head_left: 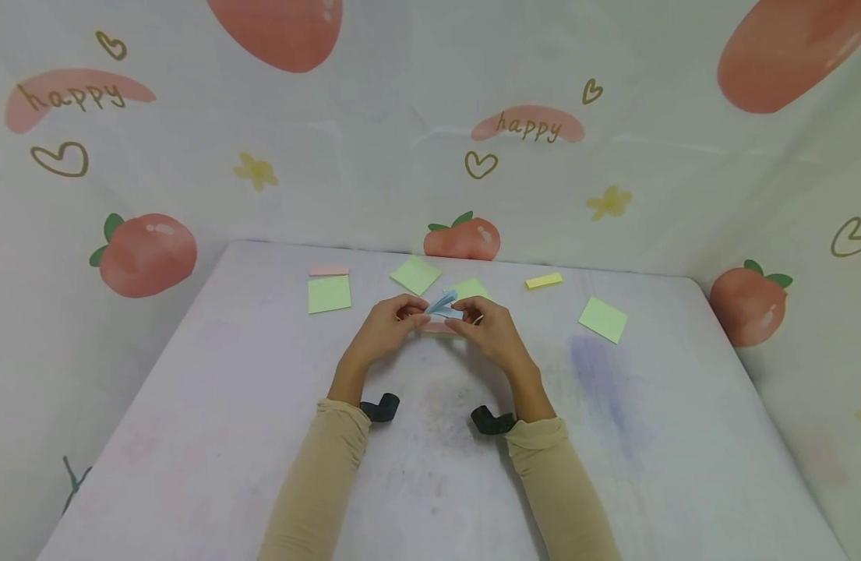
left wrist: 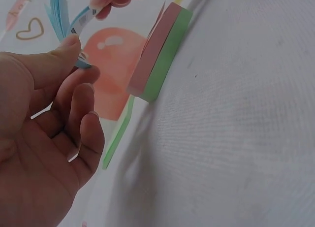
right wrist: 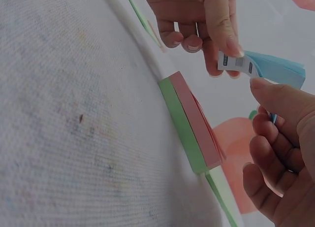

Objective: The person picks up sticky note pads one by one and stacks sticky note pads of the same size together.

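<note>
Both hands meet above the far middle of the counter [head_left: 262,436], sharing a small blue pad [head_left: 444,302] of sticky notes held off the surface. The left hand [head_left: 386,327] pinches one end between thumb and curled fingers [left wrist: 74,96]; the right hand [head_left: 488,327] pinches the other end by thumb and forefinger, at a strip that looks like a barcode label [right wrist: 236,62], though the print is too small to read.

The pad is light and limp: its loose sheets fan apart and should bend or crease under a hard squeeze. The glued edge is likely the firmest hold. Below the hands lies a pink-on-green stack [right wrist: 189,121]; green notes [head_left: 329,294] lie scattered nearby.
</note>
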### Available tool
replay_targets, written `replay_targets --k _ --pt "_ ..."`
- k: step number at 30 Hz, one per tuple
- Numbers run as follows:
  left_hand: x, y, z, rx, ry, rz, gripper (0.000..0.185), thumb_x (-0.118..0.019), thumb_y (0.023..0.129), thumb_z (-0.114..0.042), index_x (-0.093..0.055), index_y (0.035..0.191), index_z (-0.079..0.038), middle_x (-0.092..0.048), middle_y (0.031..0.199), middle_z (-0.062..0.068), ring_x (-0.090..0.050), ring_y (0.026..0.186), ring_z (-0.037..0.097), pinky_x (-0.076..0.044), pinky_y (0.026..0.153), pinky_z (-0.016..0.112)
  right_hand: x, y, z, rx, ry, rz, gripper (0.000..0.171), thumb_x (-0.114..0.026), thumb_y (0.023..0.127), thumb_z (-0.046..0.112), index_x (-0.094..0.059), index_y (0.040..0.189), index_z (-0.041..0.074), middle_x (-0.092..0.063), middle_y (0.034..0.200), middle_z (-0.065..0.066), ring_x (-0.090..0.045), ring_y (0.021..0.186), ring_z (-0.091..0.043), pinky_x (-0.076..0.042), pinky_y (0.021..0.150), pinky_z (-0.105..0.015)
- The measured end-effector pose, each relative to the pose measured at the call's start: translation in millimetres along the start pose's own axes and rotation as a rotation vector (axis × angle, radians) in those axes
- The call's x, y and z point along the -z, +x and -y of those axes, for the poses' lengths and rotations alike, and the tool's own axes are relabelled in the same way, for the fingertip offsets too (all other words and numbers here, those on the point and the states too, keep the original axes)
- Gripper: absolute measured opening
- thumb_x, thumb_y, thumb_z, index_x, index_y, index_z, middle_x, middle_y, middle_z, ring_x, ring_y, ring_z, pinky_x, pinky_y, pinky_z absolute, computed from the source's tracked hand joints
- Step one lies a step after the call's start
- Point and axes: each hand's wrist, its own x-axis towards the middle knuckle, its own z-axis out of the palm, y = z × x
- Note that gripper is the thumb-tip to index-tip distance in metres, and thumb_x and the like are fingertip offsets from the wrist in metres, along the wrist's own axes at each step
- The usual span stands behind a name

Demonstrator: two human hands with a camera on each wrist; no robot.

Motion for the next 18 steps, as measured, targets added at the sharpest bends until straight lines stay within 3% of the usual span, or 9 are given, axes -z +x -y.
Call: replay_targets --k 10,18 --pt "-2.8 -1.1 -2.1 -0.013 0.040 -0.070 0.026 -0.074 0.094 -0.020 -0.072 0.118 -0.011 -0.067 0.117 0.008 -0.055 0.086 0.019 -0.045 0.074 0.028 3.1 -0.5 -2.2 -0.003 -0.013 0.005 0.033 -0.079 0.089 0.014 -0.069 0.118 0.001 -0.068 0.096 -0.012 -0.062 0.086 -0.023 -0.049 0.072 -0.024" --pt "-6.0 -1.7 2.4 -0.003 0.060 -0.089 0.027 -0.076 0.092 -0.020 -0.072 0.118 -0.014 -0.068 0.119 0.006 -0.057 0.084 0.018 -0.046 0.074 0.027 6.1 -1.8 -4.6 -0.004 -0.041 0.042 0.036 -0.076 0.092 0.015 -0.068 0.123 0.001 -0.067 0.102 -0.013 -0.067 0.090 -0.026 -0.051 0.073 -0.027"
